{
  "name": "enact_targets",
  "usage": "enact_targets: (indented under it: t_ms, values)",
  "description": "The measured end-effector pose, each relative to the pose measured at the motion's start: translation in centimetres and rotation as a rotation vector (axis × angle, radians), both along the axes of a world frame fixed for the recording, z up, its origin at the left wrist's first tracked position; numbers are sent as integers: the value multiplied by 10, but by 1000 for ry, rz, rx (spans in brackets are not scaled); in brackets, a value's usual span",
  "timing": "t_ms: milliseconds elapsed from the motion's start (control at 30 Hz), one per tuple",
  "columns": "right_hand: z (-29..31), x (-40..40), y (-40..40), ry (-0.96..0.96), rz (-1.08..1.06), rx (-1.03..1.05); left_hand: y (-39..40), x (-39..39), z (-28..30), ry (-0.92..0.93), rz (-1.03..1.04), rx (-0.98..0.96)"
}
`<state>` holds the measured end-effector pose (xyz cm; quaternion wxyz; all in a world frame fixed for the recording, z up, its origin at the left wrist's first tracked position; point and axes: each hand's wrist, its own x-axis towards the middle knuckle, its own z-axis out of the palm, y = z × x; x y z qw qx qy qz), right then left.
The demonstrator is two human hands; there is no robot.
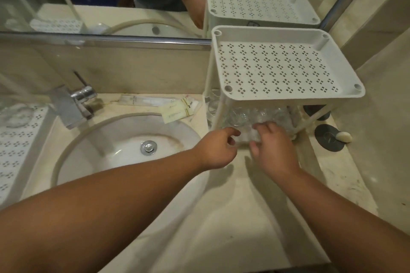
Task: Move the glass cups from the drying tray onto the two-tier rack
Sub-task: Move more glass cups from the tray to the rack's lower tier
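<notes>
The white two-tier rack (288,96) stands on the counter to the right of the sink, and its perforated top tier holds nothing. Several clear glass cups (239,116) sit on the lower tier, partly hidden under the top shelf. At the front of that lower tier a glass cup (245,137) sits between my hands. My left hand (218,148) curls thumb and fingers round its left side. My right hand (274,146) grips it from the right, fingers over its top. The white perforated drying tray (20,146) lies at the far left with one blurred glass (15,115) on it.
A round sink basin (124,139) with a chrome faucet (75,104) lies between tray and rack. Paper sachets (175,113) lie behind the basin. A dark round disc (327,139) and a pale soap (343,137) sit right of the rack. A mirror runs along the back wall.
</notes>
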<state>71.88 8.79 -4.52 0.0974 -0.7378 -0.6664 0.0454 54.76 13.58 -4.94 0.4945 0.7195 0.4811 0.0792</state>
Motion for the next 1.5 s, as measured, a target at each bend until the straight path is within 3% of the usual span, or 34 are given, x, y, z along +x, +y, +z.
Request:
enact_targets:
  t_ms: [300,767,1033,1267,1500]
  values:
    - [21,-131,-7,129,184,132,-13,-149,33,240,99,344]
    - [71,-341,37,122,521,163,-8,-358,134,514,255,701]
    - [87,-430,64,86,673,121,3,-451,154,575,409,611]
    - [84,-499,90,-31,732,-25,7,-509,117,579,536,358]
    - [68,-548,123,-130,806,-130,15,-535,81,595,654,249]
